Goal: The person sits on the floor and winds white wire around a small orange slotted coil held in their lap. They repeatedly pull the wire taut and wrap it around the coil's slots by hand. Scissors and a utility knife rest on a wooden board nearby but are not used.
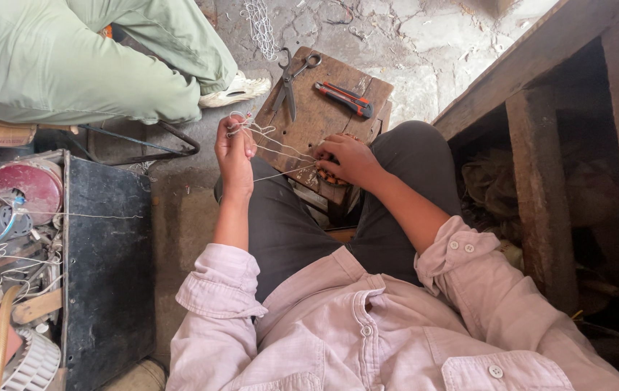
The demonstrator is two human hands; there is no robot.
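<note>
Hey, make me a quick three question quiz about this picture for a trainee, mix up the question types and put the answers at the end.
1. True or false: the scissors lie on the small wooden stool.
2. Multiple choice: what does the left hand grip? A) a hammer B) white string C) a paintbrush
3. Short answer: which tool lies just right of the scissors on the stool?

Key
1. True.
2. B: the string runs from the raised left hand across to the right hand, which rests on a partly hidden copper-coloured coil at the stool's near edge.
3. An orange and black utility knife.
</note>
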